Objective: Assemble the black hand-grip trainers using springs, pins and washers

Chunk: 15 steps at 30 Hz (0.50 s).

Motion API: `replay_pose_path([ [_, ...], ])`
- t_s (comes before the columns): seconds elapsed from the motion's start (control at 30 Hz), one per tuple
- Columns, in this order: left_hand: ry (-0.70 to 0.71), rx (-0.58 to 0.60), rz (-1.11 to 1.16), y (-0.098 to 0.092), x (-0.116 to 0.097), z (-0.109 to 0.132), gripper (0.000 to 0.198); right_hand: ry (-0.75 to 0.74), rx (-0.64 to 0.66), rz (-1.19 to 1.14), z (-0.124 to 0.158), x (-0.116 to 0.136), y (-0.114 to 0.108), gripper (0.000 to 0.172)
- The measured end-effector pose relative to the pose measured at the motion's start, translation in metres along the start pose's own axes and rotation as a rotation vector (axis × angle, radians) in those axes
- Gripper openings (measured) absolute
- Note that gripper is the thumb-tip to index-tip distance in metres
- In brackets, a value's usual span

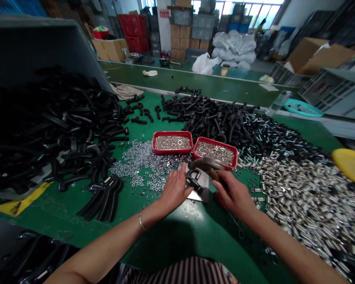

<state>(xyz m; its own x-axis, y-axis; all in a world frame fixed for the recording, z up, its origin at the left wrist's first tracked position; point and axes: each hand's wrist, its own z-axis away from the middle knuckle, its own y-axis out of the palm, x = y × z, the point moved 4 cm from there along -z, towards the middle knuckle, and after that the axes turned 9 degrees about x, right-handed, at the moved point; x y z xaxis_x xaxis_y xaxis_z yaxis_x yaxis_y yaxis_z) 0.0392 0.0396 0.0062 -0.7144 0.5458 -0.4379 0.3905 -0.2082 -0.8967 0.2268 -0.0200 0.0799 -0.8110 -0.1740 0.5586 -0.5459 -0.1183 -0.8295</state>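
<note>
- Head view, left hand (175, 189): it rests beside a small black piece (195, 184), fingers close together toward the far side and thumb stretched to the near side. It appears to steady the piece; whether it pinches it firmly, I cannot tell.
- Head view, right hand (233, 193): curled around the wooden handle of a hammer (210, 162), whose blurred head is above the far part of a metal plate (204, 195). Contact between head and piece cannot be made out.
- Head view, where the piece is: on the plate, which lies on the green desk (195, 234) in front of the person, just short of two red trays, the left tray (172, 152) and the right tray (236, 157), both filled with small metal parts.
- Head view, around: loose washers (136, 163) left of the plate, black handles (77, 114) heaped farther left, metal sleeves (310, 197) spread at right.
- Step in hand, as I judge it: hammering at the piece while it is braced on the plate.
- The next move, I would say, calls for fingertips clear of the hammer's path, the piece kept steady and a square, controlled stroke.
</note>
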Motion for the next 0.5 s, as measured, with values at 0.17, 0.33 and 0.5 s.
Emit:
replay_pose_path([
  [0.17, 0.002, -0.001, -0.022, -0.001, -0.001, 0.000, 0.096, 0.018, 0.246, -0.017, -0.003, -0.015, 0.024, 0.016],
  [0.33, -0.010, 0.003, -0.046, -0.001, -0.001, -0.001, 0.095, 0.241, -0.006, -0.308, 0.016, -0.038, 0.004, 0.024],
  [0.5, -0.001, 0.007, -0.066, 0.003, 0.001, -0.002, 0.097, 0.205, -0.140, -0.201, 0.027, -0.027, -0.004, 0.028],
])
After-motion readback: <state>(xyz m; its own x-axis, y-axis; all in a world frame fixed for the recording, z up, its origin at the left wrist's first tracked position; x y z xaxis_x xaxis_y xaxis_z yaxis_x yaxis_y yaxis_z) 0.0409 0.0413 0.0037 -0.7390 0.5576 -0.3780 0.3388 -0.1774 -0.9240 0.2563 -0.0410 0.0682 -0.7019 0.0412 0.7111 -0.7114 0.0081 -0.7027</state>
